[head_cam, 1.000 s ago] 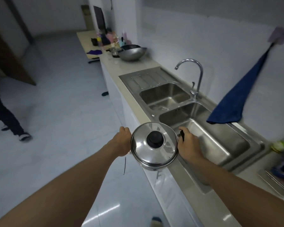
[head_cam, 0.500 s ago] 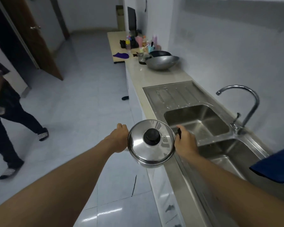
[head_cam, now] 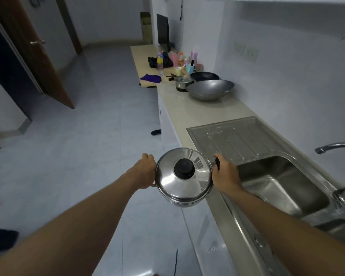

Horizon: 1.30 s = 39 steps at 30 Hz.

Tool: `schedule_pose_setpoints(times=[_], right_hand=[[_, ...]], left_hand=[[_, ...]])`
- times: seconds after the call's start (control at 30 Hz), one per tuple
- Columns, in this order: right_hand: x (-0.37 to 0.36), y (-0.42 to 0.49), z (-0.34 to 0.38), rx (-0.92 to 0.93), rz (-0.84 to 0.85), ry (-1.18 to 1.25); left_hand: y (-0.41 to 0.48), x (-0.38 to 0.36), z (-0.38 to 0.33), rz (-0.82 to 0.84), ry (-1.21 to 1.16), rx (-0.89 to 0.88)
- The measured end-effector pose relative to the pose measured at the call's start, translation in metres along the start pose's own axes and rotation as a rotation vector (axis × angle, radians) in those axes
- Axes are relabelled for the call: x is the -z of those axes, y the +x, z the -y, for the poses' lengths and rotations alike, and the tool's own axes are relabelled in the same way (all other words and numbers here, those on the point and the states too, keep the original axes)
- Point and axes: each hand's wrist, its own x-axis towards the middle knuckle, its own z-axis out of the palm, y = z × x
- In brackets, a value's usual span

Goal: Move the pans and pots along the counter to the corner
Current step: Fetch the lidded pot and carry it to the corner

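Observation:
A shiny steel pot [head_cam: 182,186] with a black-knobbed lid hangs in the air beside the counter's front edge. My left hand [head_cam: 144,170] grips its left handle and my right hand [head_cam: 225,175] grips its right handle. Far along the beige counter [head_cam: 189,110] sit a wide grey wok [head_cam: 210,89], a dark pan [head_cam: 205,76] behind it and a small steel saucepan [head_cam: 182,83] to their left.
A steel sink [head_cam: 277,186] with a ribbed drainboard [head_cam: 237,138] and a tap [head_cam: 335,148] lies to my right. Bottles and cups [head_cam: 175,60] crowd a wooden table past the counter's end. A brown door [head_cam: 34,50] stands open on the left over tiled floor.
I have walked along the counter carrying the pot; the sink has slid to the right and the wok and pans are closer. A person on the left has dropped out of view.

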Motion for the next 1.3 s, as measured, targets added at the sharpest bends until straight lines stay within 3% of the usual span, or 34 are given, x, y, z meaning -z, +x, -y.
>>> schedule_pose_setpoints(times=[0.57,0.83,1.3], right_hand=[[-0.080,0.229,0.070,-0.069,-0.074,0.045],[-0.107,0.358,0.077,-0.118,-0.042,0.053],[-0.149,0.497,0.058,-0.274,-0.129,0.011]], left_hand=[[0.270,0.058,0.096,-0.021,0.090,-0.160],[0.407,0.080,0.111,-0.017,0.081,-0.170],[0.593,0.086,0.112,0.025,0.171,-0.392]])
